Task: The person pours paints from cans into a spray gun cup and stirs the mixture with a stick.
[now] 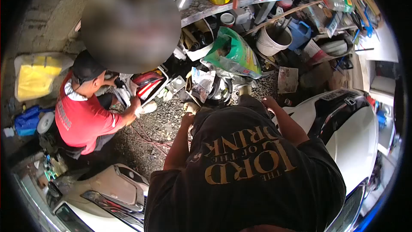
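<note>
My left hand (188,118) hangs beside my left thigh with its fingers curled in, and I see nothing in it. A pale shoe (191,108) shows just beyond it. On the other side, my right hand (269,102) is by my right thigh, fingers also curled and holding nothing visible. The white motorbike (349,146) with a black panel stands nearest to it. Between and ahead of my hands, a heap of dark parts and crumpled paper (204,79) lies on the gravel.
To the left, a crouching person in a red shirt (83,116) handles a white box (159,88) with red things inside. Red cord (148,139) crosses the gravel. Ahead are a green sack (234,53), a white bucket (272,41) and a shelf (195,17) of paint cans. Another motorbike (122,184) stands lower left.
</note>
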Demonstrator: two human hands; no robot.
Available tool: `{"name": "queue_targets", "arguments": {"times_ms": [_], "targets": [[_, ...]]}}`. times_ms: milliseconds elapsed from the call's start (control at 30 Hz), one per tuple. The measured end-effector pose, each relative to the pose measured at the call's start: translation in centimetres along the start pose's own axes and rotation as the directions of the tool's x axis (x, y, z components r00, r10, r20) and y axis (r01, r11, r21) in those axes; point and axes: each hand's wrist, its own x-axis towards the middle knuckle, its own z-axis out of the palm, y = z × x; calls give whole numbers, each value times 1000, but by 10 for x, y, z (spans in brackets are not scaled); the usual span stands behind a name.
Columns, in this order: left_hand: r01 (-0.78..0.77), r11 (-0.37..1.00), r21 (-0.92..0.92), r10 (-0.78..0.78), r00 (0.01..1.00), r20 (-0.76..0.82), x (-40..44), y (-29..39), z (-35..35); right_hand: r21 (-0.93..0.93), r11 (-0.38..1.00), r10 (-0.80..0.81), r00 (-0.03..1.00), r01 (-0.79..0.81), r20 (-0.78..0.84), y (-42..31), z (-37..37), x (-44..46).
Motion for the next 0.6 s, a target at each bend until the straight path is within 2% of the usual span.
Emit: {"name": "queue_targets", "arguments": {"times_ms": [33, 100, 133, 167, 233, 267, 300, 333, 367, 400, 433, 467, 500, 533, 567, 600], "targets": [[73, 992, -101, -74, 997, -3, -2, 7, -6, -26, 997, -74, 996, 73, -40, -10, -5, -16], [220, 927, -303, -229, 973, 8, -13, 33, -27, -30, 997, -68, 994, 66, -87, -21, 2, -26], [277, 875, -397, -287, 957, 35, 0, 6, 1, 0, 1000, 14, 995, -14, -94, -27, 6, -25], [83, 984, -158, -93, 994, -57, 10, -27, 20, 30, 995, 96, 991, -93, -97, -31, 10, -25], [-45, 999, -29, 44, 997, -58, 7, -24, 15, -42, 996, 78, 995, -81, -67, -36, 10, -26], [-20, 1000, -14, 19, 996, -82, 2, -2, -4, -78, 994, 72, 996, -75, -50, -38, 8, -26], [29, 999, -34, -33, 991, -129, -6, 35, -30, -115, 991, 65, 997, -69, -35, -38, 7, -24], [7, 999, -44, -15, 984, -179, -8, 74, -63, -146, 989, 22, 999, -25, -28, -37, 7, -21], [-62, 995, -73, 43, 972, -232, -8, 113, -94, -179, 984, -18, 1000, 15, -19, -34, 7, -19], [-236, 971, -47, 215, 938, -271, 10, 130, -112, -216, 975, -50, 999, 48, -4, -34, 5, -18], [-226, 783, -580, 83, 961, -263, 8, 187, -153, -133, 991, -17, 999, 11, -45, -51, -2, -25], [-539, 809, -236, 433, 817, -381, -16, 258, -216, -52, 998, 18, 996, -22, -84, -70, -7, -31], [-369, 608, -703, 330, 923, -199, -45, 328, -274, -90, 996, 21, 998, -26, -54, -68, -6, -23], [-284, 625, -727, 374, 927, -41, -89, 395, -339, -132, 991, 29, 999, -31, -22, -62, -4, -15], [-642, 526, -557, 717, 687, -115, -117, 436, -385, -151, 984, 96, 995, -91, 28, -92, -14, -26], [-801, 374, -467, 887, 456, -72, -146, 462, -416, -173, 974, 163, 984, -148, 74, -123, -31, -40]]}}
